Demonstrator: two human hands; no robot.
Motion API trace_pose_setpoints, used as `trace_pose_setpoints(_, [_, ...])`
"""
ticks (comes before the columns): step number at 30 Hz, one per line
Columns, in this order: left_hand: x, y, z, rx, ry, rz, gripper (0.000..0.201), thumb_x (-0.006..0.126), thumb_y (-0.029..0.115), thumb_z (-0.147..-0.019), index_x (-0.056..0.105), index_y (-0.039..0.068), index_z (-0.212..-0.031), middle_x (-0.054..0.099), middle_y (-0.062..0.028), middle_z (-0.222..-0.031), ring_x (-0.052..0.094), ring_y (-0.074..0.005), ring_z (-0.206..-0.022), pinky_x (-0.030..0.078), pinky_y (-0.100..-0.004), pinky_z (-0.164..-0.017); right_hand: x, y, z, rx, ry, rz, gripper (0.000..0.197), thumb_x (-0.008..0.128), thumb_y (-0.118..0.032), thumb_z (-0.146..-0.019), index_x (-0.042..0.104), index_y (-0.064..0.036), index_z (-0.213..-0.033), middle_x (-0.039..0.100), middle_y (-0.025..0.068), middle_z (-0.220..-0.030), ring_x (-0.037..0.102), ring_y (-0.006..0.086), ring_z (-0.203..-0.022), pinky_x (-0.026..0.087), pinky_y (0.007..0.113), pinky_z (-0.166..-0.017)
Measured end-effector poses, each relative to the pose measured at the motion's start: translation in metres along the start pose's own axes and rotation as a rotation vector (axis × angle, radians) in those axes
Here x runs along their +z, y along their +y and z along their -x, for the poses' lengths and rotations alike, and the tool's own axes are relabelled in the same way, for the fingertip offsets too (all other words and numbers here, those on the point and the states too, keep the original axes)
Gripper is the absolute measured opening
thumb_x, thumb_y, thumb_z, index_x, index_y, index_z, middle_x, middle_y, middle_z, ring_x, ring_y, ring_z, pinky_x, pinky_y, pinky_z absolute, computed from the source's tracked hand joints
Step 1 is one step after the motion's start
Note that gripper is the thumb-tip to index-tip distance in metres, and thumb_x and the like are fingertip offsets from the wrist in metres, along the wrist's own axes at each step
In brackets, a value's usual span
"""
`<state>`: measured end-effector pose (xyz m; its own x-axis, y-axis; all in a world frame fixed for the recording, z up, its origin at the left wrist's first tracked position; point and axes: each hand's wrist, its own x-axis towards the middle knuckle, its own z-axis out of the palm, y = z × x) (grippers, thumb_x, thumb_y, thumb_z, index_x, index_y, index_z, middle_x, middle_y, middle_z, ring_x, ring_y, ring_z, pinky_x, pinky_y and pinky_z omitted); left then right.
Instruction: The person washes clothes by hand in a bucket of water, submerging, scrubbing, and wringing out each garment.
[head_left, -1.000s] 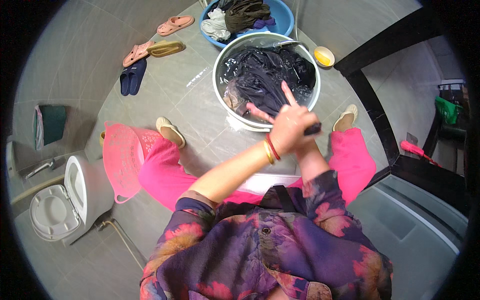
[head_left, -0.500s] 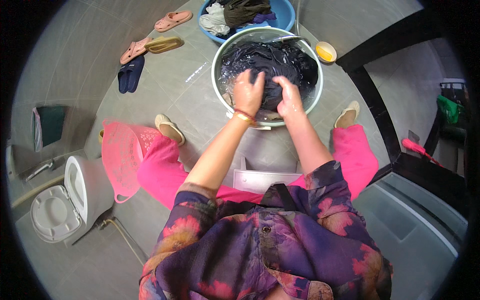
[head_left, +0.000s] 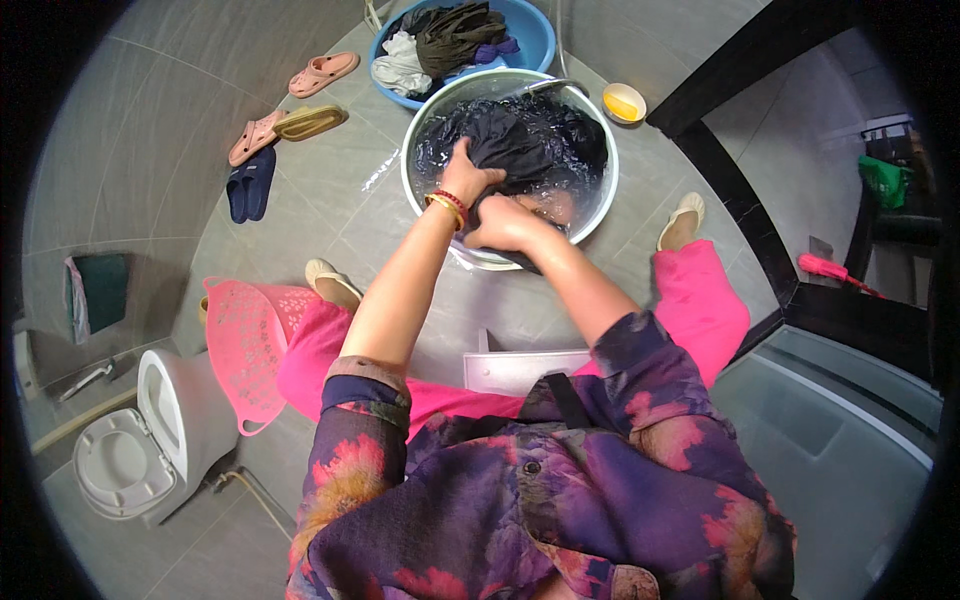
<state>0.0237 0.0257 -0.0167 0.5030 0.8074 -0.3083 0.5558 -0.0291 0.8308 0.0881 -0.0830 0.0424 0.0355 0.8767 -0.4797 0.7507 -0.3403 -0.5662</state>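
A pale round basin (head_left: 611,190) holds water and a soaked dark garment (head_left: 515,148), part of which bulges above the surface. My left hand (head_left: 470,180) grips the cloth at the near left of the basin, with the thumb stretched to the right and the other fingers partly hidden. Just nearer to me, my right hand (head_left: 503,222) is curled on dark cloth by the near rim, its fingertips out of sight. A light brownish patch (head_left: 548,207) shows in the water to the right of that hand.
Behind stands a blue tub (head_left: 541,40) with more clothes. A bowl with something yellow (head_left: 624,103) sits at the far right. Slippers (head_left: 252,185) lie on the left, a pink basket (head_left: 245,350) and a toilet (head_left: 175,400) nearer. A low stool (head_left: 525,370) is between my legs.
My right hand has moved left and nearer to me, closing in beside the left hand. The dark cloth has shifted and bunched. The whole view has tilted slightly.
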Motion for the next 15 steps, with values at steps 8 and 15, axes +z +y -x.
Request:
trace_pose_setpoints(8, [0.014,0.132,0.077,0.838,-0.028,-0.382,0.048,0.07,0.021,-0.068,0.054,0.01,-0.112,0.06,-0.0149,-0.095,0.06,-0.032,-0.086,0.049,-0.0376,-0.073,-0.031,0.086,-0.011,-0.07,0.184,-2.143,0.063,0.051,-0.058,-0.08,0.048,-0.0077,-0.118,0.053,0.0116,-0.117,0.051,0.03,-0.104,0.041,0.051,-0.088])
trace_pose_setpoints(15, [0.059,0.114,0.063,0.638,0.201,-0.488,0.026,0.06,0.036,-0.075,0.063,0.012,-0.083,0.06,-0.0128,-0.072,0.061,-0.0297,-0.064,0.05,-0.0393,-0.058,-0.008,0.102,-0.047,-0.459,0.321,-2.016,0.04,0.048,-0.048,-0.085,0.056,-0.0127,-0.103,0.058,0.0096,-0.107,0.055,0.026,-0.096,0.044,0.044,-0.085])
